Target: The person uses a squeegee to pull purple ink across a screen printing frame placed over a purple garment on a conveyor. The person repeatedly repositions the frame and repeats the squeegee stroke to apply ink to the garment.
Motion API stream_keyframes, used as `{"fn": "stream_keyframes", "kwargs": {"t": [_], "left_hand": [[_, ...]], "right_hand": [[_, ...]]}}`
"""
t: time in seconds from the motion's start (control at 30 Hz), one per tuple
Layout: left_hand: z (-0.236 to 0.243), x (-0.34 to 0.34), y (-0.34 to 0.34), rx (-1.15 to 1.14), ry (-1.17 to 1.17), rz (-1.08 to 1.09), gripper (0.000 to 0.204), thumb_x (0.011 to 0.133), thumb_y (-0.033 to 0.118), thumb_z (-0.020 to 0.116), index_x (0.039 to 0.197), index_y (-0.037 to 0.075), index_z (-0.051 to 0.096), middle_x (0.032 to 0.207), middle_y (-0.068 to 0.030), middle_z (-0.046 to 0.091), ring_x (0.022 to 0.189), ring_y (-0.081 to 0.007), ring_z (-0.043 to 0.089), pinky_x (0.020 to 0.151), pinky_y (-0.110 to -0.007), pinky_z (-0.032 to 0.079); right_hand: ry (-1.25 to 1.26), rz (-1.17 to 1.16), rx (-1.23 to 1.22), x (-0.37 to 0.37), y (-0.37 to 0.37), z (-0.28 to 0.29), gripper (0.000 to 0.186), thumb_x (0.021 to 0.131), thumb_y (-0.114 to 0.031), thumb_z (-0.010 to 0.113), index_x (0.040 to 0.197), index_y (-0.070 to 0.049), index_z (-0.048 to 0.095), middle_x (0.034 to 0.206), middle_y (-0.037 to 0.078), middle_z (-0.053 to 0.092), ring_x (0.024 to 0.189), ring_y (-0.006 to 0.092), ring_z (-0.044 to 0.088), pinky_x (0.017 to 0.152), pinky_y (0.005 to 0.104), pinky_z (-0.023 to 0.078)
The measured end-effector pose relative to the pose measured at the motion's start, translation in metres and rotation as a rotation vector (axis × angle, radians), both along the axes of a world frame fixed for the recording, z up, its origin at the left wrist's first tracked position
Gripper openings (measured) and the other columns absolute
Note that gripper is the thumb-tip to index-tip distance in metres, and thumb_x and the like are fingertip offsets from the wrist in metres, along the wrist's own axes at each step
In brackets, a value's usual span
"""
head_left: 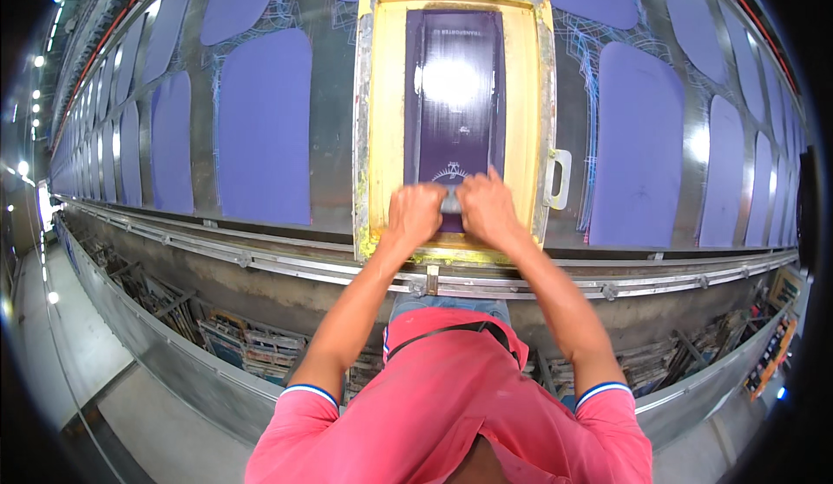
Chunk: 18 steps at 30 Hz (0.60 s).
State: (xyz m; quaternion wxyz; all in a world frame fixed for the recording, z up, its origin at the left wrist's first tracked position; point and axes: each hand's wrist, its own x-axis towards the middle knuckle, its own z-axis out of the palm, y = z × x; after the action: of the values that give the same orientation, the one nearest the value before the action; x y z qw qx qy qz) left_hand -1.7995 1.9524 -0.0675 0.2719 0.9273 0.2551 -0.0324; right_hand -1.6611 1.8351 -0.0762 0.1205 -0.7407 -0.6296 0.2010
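Observation:
A screen-printing frame [367, 119] with a metal rim and a yellow border lies on the long table in front of me. Dark purple ink [455, 132] covers the shiny panel in its middle. At the frame's near end both my hands grip a squeegee [450, 200], side by side. Little of it shows: a grey bit between my fists, the rest hidden under them. My left hand [416, 212] is closed on its left part. The fingers of my right hand [488, 208] wrap round the right part, thumb side raised.
Purple fabric pieces [265, 128] lie in rows along the dark table [338, 163], left and right of the frame. A pale handle [560, 178] sticks out from the frame's right side. Metal rails [304, 263] run along the near edge. Below them a shelf holds stacked frames [252, 349].

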Motion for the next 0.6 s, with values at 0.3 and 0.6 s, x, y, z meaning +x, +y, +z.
{"fn": "stream_keyframes", "kwargs": {"t": [0.3,0.6], "left_hand": [[0.006,0.019,0.018,0.013,0.113,-0.060,0.037,0.066,0.002,0.061,0.096,0.012,0.079,0.080,-0.0213,0.071,0.075,-0.0387,0.070,0.069,-0.048,0.057],[-0.011,0.239,0.227,0.237,-0.027,-0.080,0.017,0.072,0.011,0.068,0.084,0.010,0.079,0.084,-0.0222,0.072,0.082,-0.0388,0.072,0.076,-0.049,0.058]], "right_hand": [[0.055,-0.043,-0.017,0.020,0.013,0.001,0.017,0.069,-0.009,0.066,0.084,-0.007,0.073,0.088,0.013,0.071,0.090,0.0311,0.069,0.094,0.0529,0.050],[-0.057,-0.145,0.001,0.235,0.224,-0.003,0.015,0.073,-0.011,0.062,0.082,-0.008,0.075,0.083,0.023,0.072,0.082,0.0396,0.071,0.077,0.0496,0.057]]}}
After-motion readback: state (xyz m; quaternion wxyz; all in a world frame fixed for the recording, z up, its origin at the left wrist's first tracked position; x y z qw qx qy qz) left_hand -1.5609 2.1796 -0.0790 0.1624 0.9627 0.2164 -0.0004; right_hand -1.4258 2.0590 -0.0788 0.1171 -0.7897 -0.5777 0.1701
